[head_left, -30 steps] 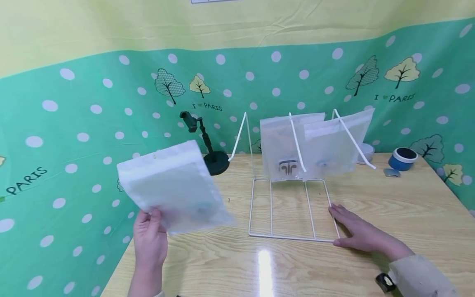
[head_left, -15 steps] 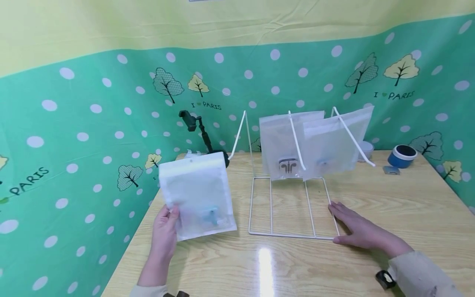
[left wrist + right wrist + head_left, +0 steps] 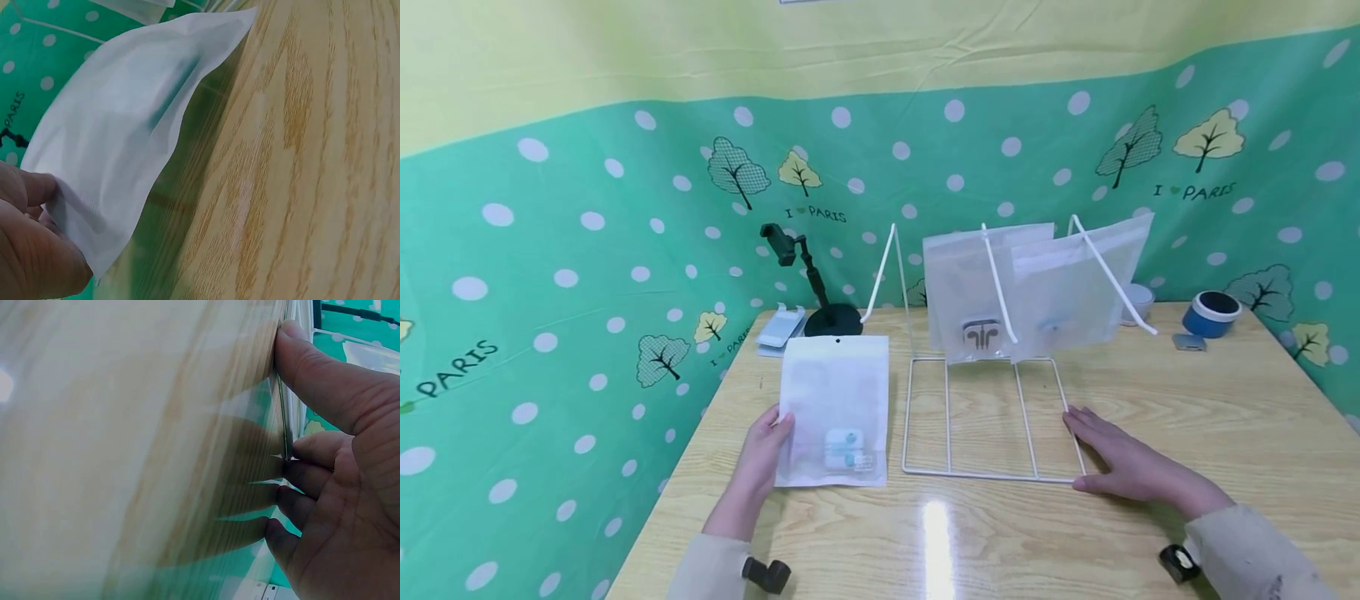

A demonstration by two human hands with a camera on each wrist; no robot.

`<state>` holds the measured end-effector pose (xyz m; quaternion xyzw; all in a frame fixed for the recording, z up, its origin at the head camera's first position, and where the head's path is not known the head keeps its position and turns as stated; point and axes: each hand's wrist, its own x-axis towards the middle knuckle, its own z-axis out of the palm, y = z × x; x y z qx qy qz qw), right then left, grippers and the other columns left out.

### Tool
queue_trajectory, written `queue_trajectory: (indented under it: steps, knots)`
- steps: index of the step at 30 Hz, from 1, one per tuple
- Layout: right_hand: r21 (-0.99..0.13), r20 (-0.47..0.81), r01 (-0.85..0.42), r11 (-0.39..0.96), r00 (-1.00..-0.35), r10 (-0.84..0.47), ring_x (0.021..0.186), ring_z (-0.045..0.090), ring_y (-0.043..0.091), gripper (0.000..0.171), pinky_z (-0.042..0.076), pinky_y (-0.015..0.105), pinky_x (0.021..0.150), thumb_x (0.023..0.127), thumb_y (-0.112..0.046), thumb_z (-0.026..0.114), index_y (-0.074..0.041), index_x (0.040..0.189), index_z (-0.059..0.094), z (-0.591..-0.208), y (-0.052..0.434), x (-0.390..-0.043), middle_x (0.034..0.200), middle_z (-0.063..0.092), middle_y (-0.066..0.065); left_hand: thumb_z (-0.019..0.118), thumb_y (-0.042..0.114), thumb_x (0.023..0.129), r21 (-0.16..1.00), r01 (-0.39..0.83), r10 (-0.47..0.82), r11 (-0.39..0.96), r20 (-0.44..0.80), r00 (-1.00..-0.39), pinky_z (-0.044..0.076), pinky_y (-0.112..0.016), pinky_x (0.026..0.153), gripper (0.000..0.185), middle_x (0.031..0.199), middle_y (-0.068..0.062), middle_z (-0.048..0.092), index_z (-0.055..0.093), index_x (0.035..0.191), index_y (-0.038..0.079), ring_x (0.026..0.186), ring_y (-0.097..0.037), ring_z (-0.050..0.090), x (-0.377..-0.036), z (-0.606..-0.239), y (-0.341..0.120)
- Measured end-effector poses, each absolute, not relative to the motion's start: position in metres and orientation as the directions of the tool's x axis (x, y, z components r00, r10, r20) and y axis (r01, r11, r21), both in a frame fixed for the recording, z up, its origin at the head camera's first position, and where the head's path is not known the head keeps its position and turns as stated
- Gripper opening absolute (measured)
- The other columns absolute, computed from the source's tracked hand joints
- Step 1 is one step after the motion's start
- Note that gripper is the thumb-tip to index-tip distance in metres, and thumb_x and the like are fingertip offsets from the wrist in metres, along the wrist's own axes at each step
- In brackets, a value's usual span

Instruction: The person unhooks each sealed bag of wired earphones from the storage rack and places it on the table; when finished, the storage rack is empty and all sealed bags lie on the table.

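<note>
A flat white, partly see-through pouch (image 3: 827,383) with a hole in its top edge stands nearly upright over the table. Inside, low down, a small case with light-blue parts shows through. My left hand (image 3: 762,446) pinches the pouch's left edge between thumb and fingers; the left wrist view has the pouch (image 3: 119,119) bowing away from the grip. A white wire rack (image 3: 977,477) stands right of it. Two similar pouches hang on its arms: one (image 3: 951,279) contains an earphone-shaped item, the other (image 3: 1060,292) is tilted. My right hand (image 3: 1123,467) rests at the rack base's right side, fingers extended.
Behind the held pouch are a black stand (image 3: 811,279) with a round base and a pale blue-white item (image 3: 781,327). Back right sit a blue-and-white round container (image 3: 1212,315), a small grey piece (image 3: 1190,342) and a white tub (image 3: 1138,302) partly behind the rack.
My left hand has brought the pouch rightward and lower, turning it from tilted to straight, so its contents show. The right hand has stayed at the rack.
</note>
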<state>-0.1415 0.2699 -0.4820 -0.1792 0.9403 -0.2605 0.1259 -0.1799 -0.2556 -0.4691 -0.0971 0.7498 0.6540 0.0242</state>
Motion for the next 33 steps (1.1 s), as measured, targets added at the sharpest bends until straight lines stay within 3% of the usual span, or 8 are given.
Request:
queue_trajectory:
  steps: [8,13,19,24,33]
  knots:
    - [-0.538,-0.137,-0.271,0.798,-0.906,-0.401,0.140,0.018,0.051,0.101,0.020,0.067,0.108,0.078,-0.054,0.074,0.002,0.151,0.029,-0.483,0.271,-0.142,0.156,0.020,0.028,0.046,0.009,0.102,0.936,-0.236,-0.183,0.262,-0.192,-0.964,0.052,-0.033,0.076,0.037,0.108,-0.021,0.065,0.051,0.138,0.004,0.088,-0.023,0.064,-0.197,-0.478,-0.243]
    - [-0.538,-0.138,-0.272,0.798,-0.905,-0.402,0.140,0.018,0.051,0.100,0.020,0.067,0.108,0.079,-0.053,0.073,0.002,0.150,0.030,-0.482,0.269,-0.141,0.156,0.020,0.028,0.046,0.007,0.101,0.891,-0.237,-0.213,0.386,-0.164,-0.963,0.054,-0.041,0.084,0.048,0.129,-0.026,0.055,0.040,0.148,0.009,0.107,-0.035,0.061,-0.205,-0.481,-0.232]
    - [-0.540,-0.131,-0.282,0.793,-0.903,-0.410,0.139,0.018,0.052,0.100,0.021,0.068,0.107,0.079,-0.053,0.073,0.003,0.150,0.030,-0.481,0.269,-0.140,0.155,0.021,0.029,0.048,0.001,0.099,0.842,-0.215,-0.230,0.495,-0.112,-0.967,0.051,-0.046,0.090,0.052,0.138,-0.025,0.050,0.039,0.149,0.012,0.118,-0.037,0.055,-0.213,-0.485,-0.223]
    - [-0.540,-0.122,-0.288,0.791,-0.903,-0.412,0.139,0.019,0.053,0.099,0.021,0.068,0.107,0.080,-0.053,0.073,0.003,0.150,0.030,-0.481,0.269,-0.139,0.155,0.021,0.029,0.050,0.001,0.097,0.777,-0.203,-0.246,0.596,-0.064,-0.967,0.050,-0.049,0.092,0.050,0.131,-0.027,0.055,0.043,0.146,0.009,0.115,-0.039,0.057,-0.214,-0.484,-0.221]
    - [-0.544,-0.116,-0.290,0.788,-0.903,-0.413,0.139,0.019,0.052,0.099,0.021,0.068,0.107,0.079,-0.054,0.072,0.003,0.150,0.031,-0.481,0.269,-0.138,0.155,0.021,0.029,0.055,0.002,0.095,0.679,-0.185,-0.250,0.711,-0.002,-0.968,0.055,-0.044,0.080,0.046,0.115,-0.022,0.064,0.049,0.141,0.007,0.101,-0.035,0.063,-0.209,-0.481,-0.215]
